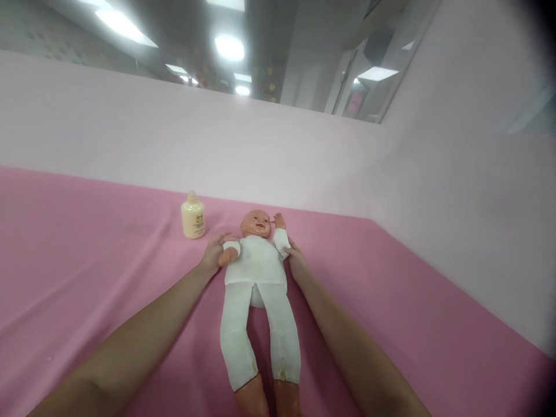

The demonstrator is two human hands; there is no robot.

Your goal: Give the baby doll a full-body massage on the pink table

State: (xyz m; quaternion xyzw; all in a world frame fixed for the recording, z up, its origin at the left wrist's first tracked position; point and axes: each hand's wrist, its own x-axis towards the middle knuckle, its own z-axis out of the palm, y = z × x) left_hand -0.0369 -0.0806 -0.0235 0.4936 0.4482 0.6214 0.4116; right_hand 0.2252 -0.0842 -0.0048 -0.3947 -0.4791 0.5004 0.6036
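From the head camera, a baby doll [256, 272] lies on its back on a pink sheet [87, 260], head toward the far edge where the sheet meets a pale pink wall [130, 133], feet toward the near edge. The doll has a bare plastic head, plastic hands and feet, and a soft white cloth body with 2 long white legs, slightly stained near 1 ankle. The left hand [214, 255] rests against the doll's arm and shoulder, fingers spread and lightly curled around it. The right hand [296, 259] touches the doll's other side at the raised arm's sleeve, fingers loosely cupped. A cream bottle [193, 216] stands upright near the far edge, just beside the doll's head and apart from it.
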